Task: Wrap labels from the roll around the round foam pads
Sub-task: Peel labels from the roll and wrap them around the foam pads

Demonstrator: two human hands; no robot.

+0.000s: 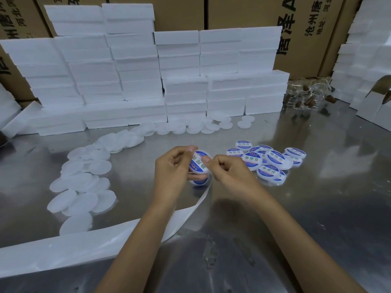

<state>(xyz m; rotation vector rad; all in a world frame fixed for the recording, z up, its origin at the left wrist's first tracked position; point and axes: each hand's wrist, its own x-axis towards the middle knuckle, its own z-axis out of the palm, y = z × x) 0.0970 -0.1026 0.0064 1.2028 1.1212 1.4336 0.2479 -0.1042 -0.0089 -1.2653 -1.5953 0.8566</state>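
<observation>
Both hands (171,166) (229,172) round labelled pad (200,162)

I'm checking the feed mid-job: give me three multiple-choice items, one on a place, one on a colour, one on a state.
1. The pile of labelled round white foam pads lies
A. right of the hands
B. left of the hands
C. on the boxes

2. The labels' main colour is
A. red
B. blue
C. black

3. The labelled pad between the hands is
A. flat on the table
B. held up by both hands
C. on a box

A: the pile sits beyond the right hand.
B: blue rims show.
B: left hand and right hand pinch it.
</observation>
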